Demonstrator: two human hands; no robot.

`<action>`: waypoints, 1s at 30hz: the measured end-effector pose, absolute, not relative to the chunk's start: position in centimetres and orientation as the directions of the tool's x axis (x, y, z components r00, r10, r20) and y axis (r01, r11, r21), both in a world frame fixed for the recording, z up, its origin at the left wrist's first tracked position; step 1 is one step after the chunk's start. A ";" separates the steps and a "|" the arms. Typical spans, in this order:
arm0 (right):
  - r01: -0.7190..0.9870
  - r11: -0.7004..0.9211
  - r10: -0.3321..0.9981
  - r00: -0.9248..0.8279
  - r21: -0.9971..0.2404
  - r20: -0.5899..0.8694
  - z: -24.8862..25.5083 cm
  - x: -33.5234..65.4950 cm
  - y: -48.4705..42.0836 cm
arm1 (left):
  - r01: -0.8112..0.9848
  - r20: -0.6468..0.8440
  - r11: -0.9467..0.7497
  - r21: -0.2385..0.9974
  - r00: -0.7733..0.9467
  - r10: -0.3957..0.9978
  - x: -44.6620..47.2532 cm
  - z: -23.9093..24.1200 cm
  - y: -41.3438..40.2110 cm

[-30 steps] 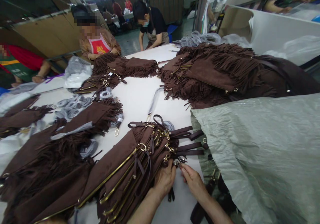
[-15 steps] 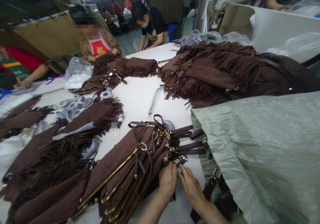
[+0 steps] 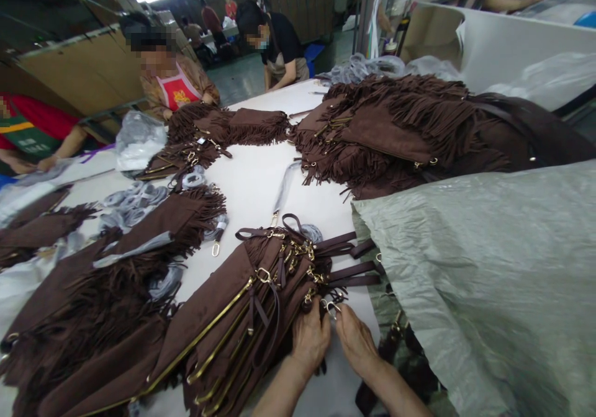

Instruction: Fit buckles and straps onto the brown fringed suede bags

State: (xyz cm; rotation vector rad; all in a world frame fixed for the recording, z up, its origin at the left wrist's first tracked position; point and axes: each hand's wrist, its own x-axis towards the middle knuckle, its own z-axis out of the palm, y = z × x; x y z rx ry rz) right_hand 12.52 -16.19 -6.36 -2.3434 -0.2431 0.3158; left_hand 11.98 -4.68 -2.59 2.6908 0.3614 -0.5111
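A fanned stack of brown suede bags [image 3: 242, 318] with gold zips and dark straps lies on the white table [image 3: 261, 187] in front of me. My left hand [image 3: 310, 336] rests curled on the stack's lower right corner, fingers pinching at a bag's metal ring. My right hand [image 3: 356, 339] meets it from the right, thumb and finger pinched on a small silver clasp [image 3: 331, 307] between both hands. Dark straps [image 3: 349, 274] stick out to the right just above.
Fringed brown bags are heaped at the far right [image 3: 395, 131], at the left [image 3: 93, 293] and by a seated person [image 3: 172, 82]. A grey-green woven sack [image 3: 488, 280] covers the table's right side. Grey straps [image 3: 135, 197] lie scattered. Other people work across the table.
Both hands shifted slightly up toward the clasp and closed in on it. The view drifted a little; the bags have not moved.
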 end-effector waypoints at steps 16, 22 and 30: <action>0.178 -0.794 0.368 0.902 -0.582 -0.225 -6.0 12.7 -15.2 | 0.160 -0.318 -0.946 0.281 0.946 0.066 12.0 -3.3 -3.7; 0.040 -0.863 0.263 0.888 -0.504 -0.379 -4.9 13.4 -15.4 | 0.227 -0.368 -0.922 0.313 0.924 0.103 12.0 -3.5 -4.0; -0.041 -0.852 0.279 0.809 -0.522 -0.518 -3.6 15.0 -14.6 | 0.284 -0.351 -0.846 0.452 0.928 0.124 11.8 -4.0 -4.1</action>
